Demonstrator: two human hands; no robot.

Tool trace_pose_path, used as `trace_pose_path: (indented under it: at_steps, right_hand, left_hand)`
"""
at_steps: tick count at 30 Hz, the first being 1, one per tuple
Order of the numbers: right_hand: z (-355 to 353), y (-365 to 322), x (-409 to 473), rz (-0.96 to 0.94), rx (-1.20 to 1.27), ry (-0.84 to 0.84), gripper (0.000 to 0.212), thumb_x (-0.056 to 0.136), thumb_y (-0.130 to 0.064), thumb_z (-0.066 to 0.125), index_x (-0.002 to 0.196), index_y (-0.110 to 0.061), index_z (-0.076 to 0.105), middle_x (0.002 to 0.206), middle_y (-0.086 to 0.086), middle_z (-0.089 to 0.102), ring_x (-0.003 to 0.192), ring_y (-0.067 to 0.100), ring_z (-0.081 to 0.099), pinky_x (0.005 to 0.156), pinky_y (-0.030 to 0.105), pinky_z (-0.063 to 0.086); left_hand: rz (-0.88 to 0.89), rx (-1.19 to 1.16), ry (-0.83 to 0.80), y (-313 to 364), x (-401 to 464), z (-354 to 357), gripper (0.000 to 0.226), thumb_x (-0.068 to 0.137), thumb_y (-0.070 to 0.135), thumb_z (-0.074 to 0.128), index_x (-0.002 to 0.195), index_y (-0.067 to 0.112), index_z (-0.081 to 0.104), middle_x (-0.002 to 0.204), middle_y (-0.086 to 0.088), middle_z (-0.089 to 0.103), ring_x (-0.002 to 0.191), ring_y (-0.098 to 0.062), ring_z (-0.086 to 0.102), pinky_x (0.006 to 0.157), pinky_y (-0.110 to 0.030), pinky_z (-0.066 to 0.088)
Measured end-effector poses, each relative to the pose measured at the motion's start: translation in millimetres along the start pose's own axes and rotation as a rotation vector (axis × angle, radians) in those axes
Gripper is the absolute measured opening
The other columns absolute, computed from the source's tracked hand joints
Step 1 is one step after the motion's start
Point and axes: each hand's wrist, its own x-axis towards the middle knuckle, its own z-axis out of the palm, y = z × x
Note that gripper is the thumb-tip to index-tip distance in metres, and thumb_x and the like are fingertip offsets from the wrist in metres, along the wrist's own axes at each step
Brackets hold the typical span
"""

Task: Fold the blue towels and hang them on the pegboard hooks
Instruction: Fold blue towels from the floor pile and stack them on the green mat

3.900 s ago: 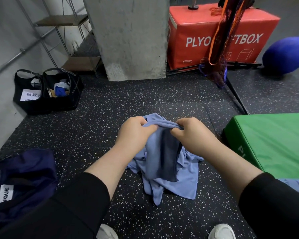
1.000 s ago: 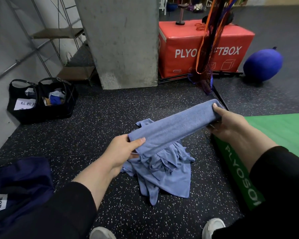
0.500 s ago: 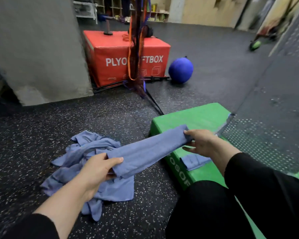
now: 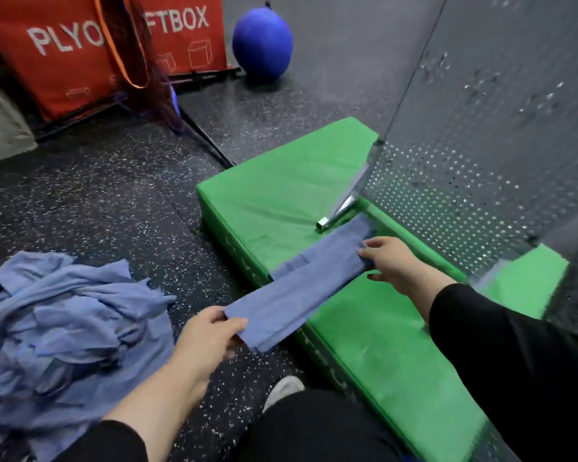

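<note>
left hand [image 4: 211, 338] pinches folded towel [image 4: 301, 291] end | right hand [image 4: 386, 258] grips other end | over green mat [image 4: 281, 181] edge

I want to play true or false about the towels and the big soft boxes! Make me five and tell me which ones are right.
1. Both hands hold the same folded towel. True: the left hand grips one end and the right hand the other.
2. The pile of towels lies on the green box. False: it lies on the speckled floor.
3. The blue ball sits beside the red box. True.
4. The held towel already hangs on a hook. False: it stretches over the green box's edge.
5. The pegboard stands on the left. False: it stands on the right, on the green box.
</note>
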Motion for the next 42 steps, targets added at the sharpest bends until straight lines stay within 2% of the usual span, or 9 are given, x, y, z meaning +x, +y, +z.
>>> trace_pose_path:
  at_steps: [5,12,16,19,23,26,29,34,42]
  right_hand:
    - [-5.6,2.5,66.6,-0.04,-0.079,0.056,0.012,0.093,-0.007,0.058,0.096,-0.014,0.068,0.1,0.011,0.067,0.089,0.023,0.057,0.069,0.036,0.05]
    - [-17.3,-0.6,148.8,-0.143,-0.248,0.193,0.023,0.092,-0.004,0.054,0.107,-0.004,0.071,0.088,0.013,0.067,0.066,0.017,0.057,0.057,0.025,0.047]
    - [-28.9,-5.7,181.1,-0.146,-0.402,0.223,0.03,0.094,-0.011,0.059,0.122,-0.006,0.069,0.113,0.017,0.07,0.099,0.03,0.065,0.085,0.032,0.052]
    - [-32.8,-0.3,191.5,-0.18,-0.626,0.225,0.045,0.098,-0.024,0.062,0.137,-0.004,0.056,0.134,0.02,0.06,0.121,0.037,0.058,0.101,0.037,0.045]
    - [-21.5,10.1,176.4,-0.472,-0.825,0.33,0.034,0.099,-0.025,0.054,0.124,-0.004,0.064,0.123,0.02,0.061,0.112,0.039,0.057,0.096,0.047,0.048]
    - [3.9,18.0,152.3,-0.533,-0.9,0.162,0.032,0.099,-0.032,0.052,0.118,-0.012,0.067,0.121,0.012,0.062,0.108,0.033,0.059,0.091,0.046,0.051]
    - [22.3,31.6,134.7,-0.463,-0.978,0.052,0.031,0.098,-0.039,0.051,0.112,-0.015,0.065,0.127,0.006,0.06,0.114,0.031,0.058,0.091,0.046,0.048]
    - [53.0,18.8,93.6,-0.59,-0.863,0.081,0.039,0.1,-0.038,0.054,0.128,-0.012,0.063,0.141,0.008,0.056,0.128,0.031,0.054,0.102,0.047,0.047]
    - [167.5,-98.3,-18.2,-0.844,-1.037,-0.452,0.032,0.101,-0.04,0.055,0.122,-0.018,0.065,0.123,0.008,0.063,0.112,0.031,0.061,0.09,0.036,0.048]
  left_hand:
    - [-0.048,-0.005,0.002,-3.9,58.0,37.3,0.012,0.092,0.007,0.065,0.101,0.013,0.07,0.098,-0.01,0.076,0.077,-0.022,0.064,0.073,-0.038,0.053]
    - [-0.054,-0.061,-0.018,12.1,125.7,90.4,0.025,0.093,0.005,0.065,0.117,0.012,0.06,0.11,-0.017,0.074,0.076,-0.024,0.069,0.069,-0.033,0.05]
    - [-0.083,-0.031,-0.049,28.0,150.8,108.3,0.04,0.094,0.014,0.07,0.129,0.011,0.052,0.109,-0.017,0.071,0.082,-0.027,0.069,0.072,-0.036,0.06]
    - [0.035,0.353,0.087,30.2,160.4,107.8,0.049,0.09,0.029,0.075,0.132,0.017,0.052,0.111,-0.013,0.062,0.094,-0.027,0.063,0.089,-0.041,0.055]
    - [0.415,1.033,0.169,18.3,147.1,104.5,0.056,0.094,0.032,0.064,0.144,0.019,0.044,0.144,-0.012,0.044,0.121,-0.034,0.051,0.099,-0.044,0.044]
    - [0.595,1.415,-0.055,6.6,137.1,111.8,0.067,0.097,0.046,0.055,0.154,0.025,0.029,0.166,-0.002,0.018,0.144,-0.028,0.031,0.111,-0.049,0.036]
    - [0.459,1.487,-0.233,0.5,135.5,116.0,0.066,0.1,0.052,0.048,0.156,0.028,0.027,0.17,0.001,0.007,0.152,-0.024,0.019,0.119,-0.049,0.025]
    - [0.386,1.299,-0.102,18.8,112.5,87.6,0.053,0.101,0.047,0.049,0.15,0.027,0.04,0.162,0.001,0.032,0.145,-0.024,0.033,0.112,-0.042,0.034]
    - [0.354,1.172,0.17,42.1,48.9,-71.5,0.042,0.101,0.041,0.052,0.136,0.017,0.055,0.14,-0.001,0.055,0.128,-0.026,0.052,0.101,-0.043,0.047]
